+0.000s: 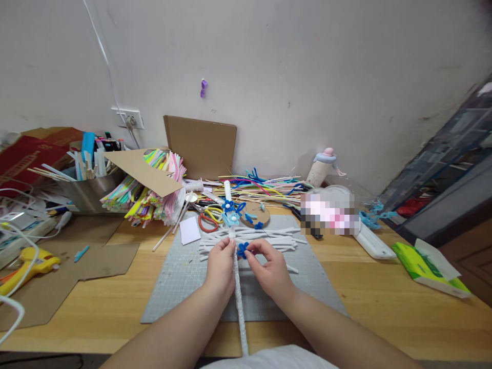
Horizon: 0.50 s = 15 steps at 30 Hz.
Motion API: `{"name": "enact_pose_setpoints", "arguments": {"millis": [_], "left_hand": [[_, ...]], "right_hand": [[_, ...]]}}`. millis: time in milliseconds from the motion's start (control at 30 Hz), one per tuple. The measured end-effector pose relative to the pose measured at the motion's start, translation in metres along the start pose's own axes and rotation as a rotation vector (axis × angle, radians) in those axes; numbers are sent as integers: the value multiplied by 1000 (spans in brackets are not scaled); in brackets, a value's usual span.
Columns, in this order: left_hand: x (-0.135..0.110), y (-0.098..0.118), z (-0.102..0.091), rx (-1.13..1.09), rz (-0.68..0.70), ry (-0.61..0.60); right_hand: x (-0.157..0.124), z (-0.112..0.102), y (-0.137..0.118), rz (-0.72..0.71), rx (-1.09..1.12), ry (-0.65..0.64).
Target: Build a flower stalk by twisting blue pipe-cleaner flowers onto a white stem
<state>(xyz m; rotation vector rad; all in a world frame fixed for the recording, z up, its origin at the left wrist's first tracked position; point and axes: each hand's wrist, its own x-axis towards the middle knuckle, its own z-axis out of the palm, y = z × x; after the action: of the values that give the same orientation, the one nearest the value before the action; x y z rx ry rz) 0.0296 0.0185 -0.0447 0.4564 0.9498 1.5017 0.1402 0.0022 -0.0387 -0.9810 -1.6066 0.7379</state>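
My left hand (222, 266) is closed around a white wrapped stick (240, 307), which runs down toward my lap. At the stick's upper end are blue pipe-cleaner flowers (232, 217) in light and dark shades. Just right of the stick, my right hand (271, 266) pinches a small dark blue pipe-cleaner flower (243, 250) between thumb and fingertips. Whether that flower touches the stick, I cannot tell. Beneath both hands lies a grey cutting mat (180, 294), with several white pipe cleaners (286, 244) spread across it.
Scissors with red and yellow handles (208, 221) and a round cardboard piece (265, 214) lie beyond my hands. Bundled pastel pipe cleaners (142, 205) and a yellow glue gun (33, 264) are at left. A bottle (321, 169) and a green tissue pack (430, 269) stand or lie at right.
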Motion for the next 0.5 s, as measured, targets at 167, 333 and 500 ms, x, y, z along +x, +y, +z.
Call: {"name": "enact_pose_setpoints", "arguments": {"millis": [167, 333, 500], "left_hand": [[-1, 9, 3, -11, -41, 1], [3, 14, 1, 14, -85, -47], [4, 15, 1, 73, -108, -51]], "right_hand": [[2, 2, 0, 51, 221, -75], [-3, 12, 2, 336, 542, -226], [-5, 15, 4, 395, 537, -307]]}}
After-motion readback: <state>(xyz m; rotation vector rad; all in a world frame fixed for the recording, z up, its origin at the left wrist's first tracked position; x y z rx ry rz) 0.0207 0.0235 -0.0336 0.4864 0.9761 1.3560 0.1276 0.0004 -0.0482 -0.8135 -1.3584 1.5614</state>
